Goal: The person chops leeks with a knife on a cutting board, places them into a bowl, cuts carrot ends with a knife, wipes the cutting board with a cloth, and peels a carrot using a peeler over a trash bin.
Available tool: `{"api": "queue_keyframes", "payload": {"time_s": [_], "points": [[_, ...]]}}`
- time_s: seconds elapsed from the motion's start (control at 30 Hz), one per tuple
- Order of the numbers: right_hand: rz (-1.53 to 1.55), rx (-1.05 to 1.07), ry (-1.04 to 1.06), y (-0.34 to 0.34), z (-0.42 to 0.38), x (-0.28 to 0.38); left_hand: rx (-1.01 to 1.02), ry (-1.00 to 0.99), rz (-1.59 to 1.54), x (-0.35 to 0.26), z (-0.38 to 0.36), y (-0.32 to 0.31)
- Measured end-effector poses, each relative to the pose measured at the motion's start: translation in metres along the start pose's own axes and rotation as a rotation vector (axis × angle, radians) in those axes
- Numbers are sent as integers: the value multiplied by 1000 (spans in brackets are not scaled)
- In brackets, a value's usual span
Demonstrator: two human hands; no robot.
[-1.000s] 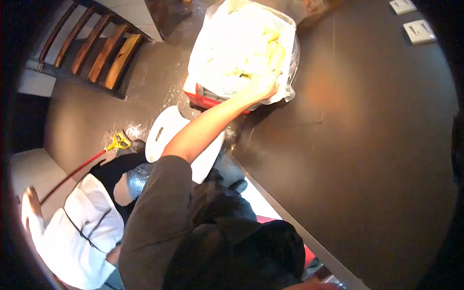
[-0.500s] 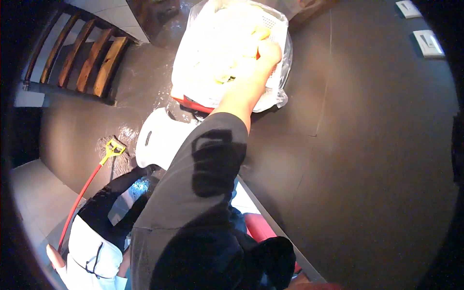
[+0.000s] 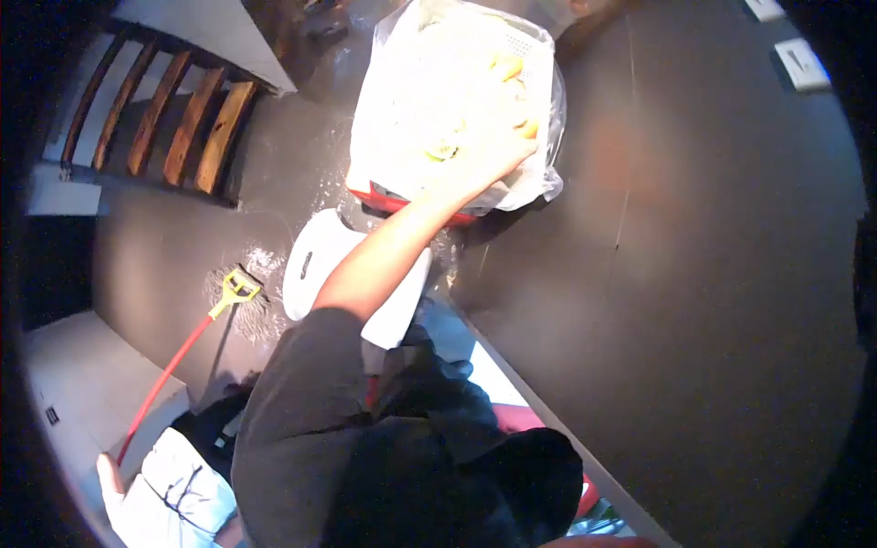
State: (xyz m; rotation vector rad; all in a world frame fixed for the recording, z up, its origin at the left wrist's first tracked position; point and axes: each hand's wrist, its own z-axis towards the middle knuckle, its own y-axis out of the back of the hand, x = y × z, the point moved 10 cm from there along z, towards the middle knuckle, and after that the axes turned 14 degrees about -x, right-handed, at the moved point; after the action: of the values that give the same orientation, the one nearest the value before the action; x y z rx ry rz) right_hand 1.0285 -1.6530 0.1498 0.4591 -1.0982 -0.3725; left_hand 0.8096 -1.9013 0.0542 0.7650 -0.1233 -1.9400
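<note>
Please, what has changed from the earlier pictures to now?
The hand rose toward the far side of the basket half a second ago, then came back to its near edge. Whether it holds anything is hidden by glare. The basket, the white board and the mop stayed.

One arm outstretched forward, forearm bare, hand blown out; other unseen.

One basket, one cutting board, one mop, two wall switches, one hand.
</note>
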Motion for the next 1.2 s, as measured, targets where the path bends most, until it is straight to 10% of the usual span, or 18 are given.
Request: {"api": "queue_keyframes", "payload": {"time_s": [0.03, 0.1, 0.17, 0.53, 0.67, 0.77, 1.2], "points": [[16, 11, -39, -10, -3, 0, 163, -191, 138, -23, -14, 17], [43, 23, -112, -28, -6, -1, 186, 527, -124, -16, -12, 76], [52, 19, -179, -44, -7, -6, 380, 806, -384, -8, -59, 68], [192, 120, -1027, -103, -27, -111, 998, 754, -886, -93, -109, 21], [131, 133, -1146, -102, -53, -142, 488, 414, -272, -21, -14, -28], [153, 82, -812, -98, -32, -136, 613, 197, 109, 28, 6, -103], [199, 175, -762, -114, -21, -120, 827, 259, 828, 161, 4, -159]]}}
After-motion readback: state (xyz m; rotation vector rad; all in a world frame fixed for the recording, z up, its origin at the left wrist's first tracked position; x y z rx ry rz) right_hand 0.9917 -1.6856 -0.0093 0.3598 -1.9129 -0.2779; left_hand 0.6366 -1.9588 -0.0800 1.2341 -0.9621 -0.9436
